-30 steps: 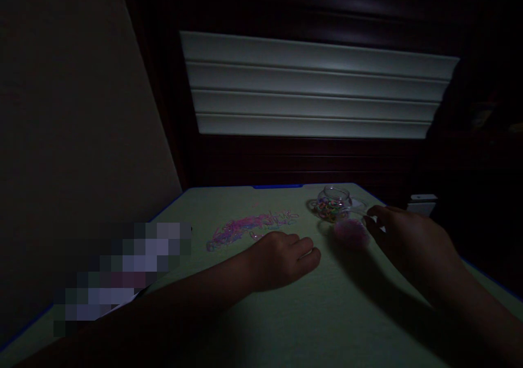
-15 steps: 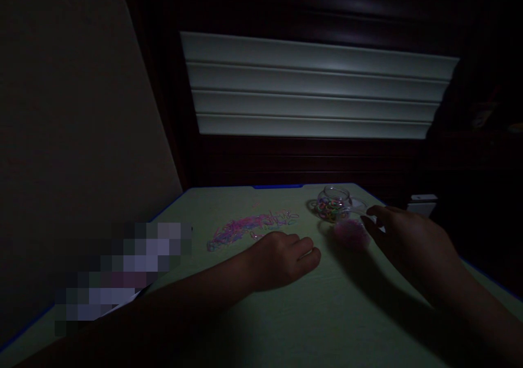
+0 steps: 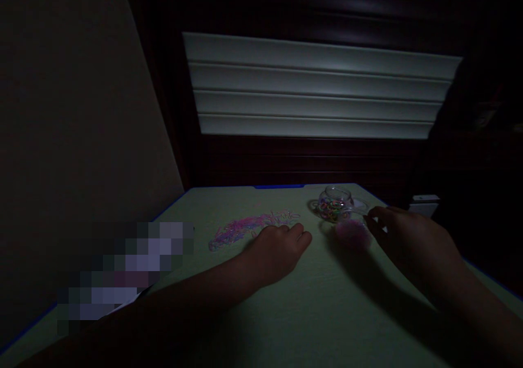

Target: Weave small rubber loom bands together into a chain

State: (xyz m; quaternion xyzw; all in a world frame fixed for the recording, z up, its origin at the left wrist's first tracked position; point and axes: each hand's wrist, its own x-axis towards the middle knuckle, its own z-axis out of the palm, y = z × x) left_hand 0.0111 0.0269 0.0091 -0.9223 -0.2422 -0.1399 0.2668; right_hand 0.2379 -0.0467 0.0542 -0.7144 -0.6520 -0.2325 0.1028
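Loose pink and purple rubber bands [image 3: 239,231] lie in a long pile on the table. My left hand [image 3: 278,251] hovers by the near right end of this pile, its fingers curled together. Whatever its fingertips hold, if anything, is hidden. My right hand [image 3: 402,232] pinches with thumb and forefinger at the clear rim of a see-through container [image 3: 352,234] with a pink mass inside. Behind that container, a round glass jar [image 3: 335,204] stands upright, partly filled with multicoloured bands.
The pale green table [image 3: 302,313] has a blue edge. A pixelated, pale flat item [image 3: 134,264] lies at its left side. Beyond the far edge is a dark wooden panel with white slats [image 3: 314,85]. A white object [image 3: 424,204] sits off the right edge.
My left hand has shifted left and slightly away from me, towards the pile of bands. The thumb and forefinger of my right hand have come closer together at the rim.
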